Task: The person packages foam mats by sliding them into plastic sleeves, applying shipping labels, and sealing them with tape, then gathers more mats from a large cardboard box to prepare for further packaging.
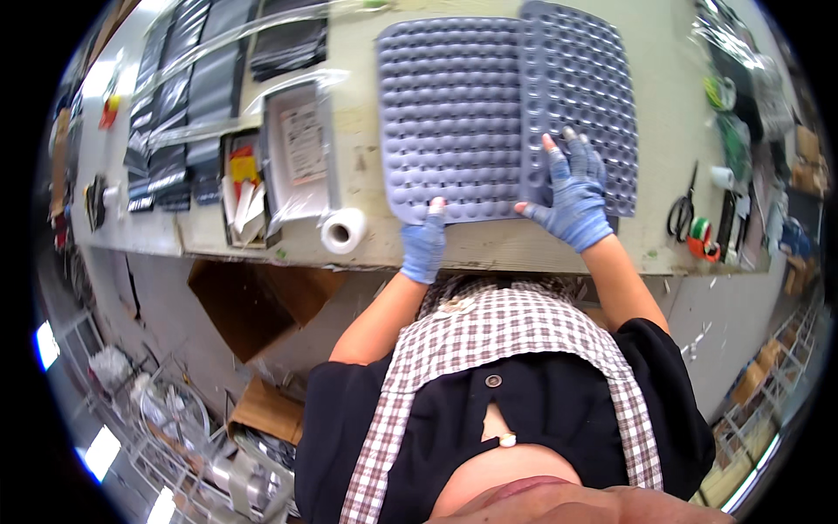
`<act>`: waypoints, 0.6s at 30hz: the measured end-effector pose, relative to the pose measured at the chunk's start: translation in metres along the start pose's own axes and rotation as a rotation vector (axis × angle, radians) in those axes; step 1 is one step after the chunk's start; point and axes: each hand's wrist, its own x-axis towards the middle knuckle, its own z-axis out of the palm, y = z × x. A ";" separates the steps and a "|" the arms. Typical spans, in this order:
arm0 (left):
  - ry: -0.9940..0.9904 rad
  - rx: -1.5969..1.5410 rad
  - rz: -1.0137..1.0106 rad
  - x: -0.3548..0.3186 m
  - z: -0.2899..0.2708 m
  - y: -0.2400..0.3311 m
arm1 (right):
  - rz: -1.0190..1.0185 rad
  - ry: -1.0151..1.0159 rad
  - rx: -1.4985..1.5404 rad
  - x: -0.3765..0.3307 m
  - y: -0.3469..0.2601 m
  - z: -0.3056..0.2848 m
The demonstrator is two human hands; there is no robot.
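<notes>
A grey-purple plastic bath mat [454,113] with rows of bumps lies on the table in front of me. Its right part [580,70] looks folded over, with shiny round cups showing upward. My left hand [423,249], in a blue fingerless glove, pinches the near left edge, thumb on top and the other fingers hidden beneath. Gloved the same way, my right hand [573,196] lies spread on the folded part, its thumb pointing left over the near edge.
Left of the mat stand a white roll [342,230], a grey tray [298,157] in clear film and a box of papers [247,192]. Dark plastic packs [214,96] lie beyond. Scissors [683,205] and tape rolls [701,236] are at right. A cardboard box [253,306] sits below the table edge.
</notes>
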 end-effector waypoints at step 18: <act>0.006 -0.118 -0.059 0.008 -0.007 -0.008 | 0.230 0.554 0.811 -0.045 0.099 0.019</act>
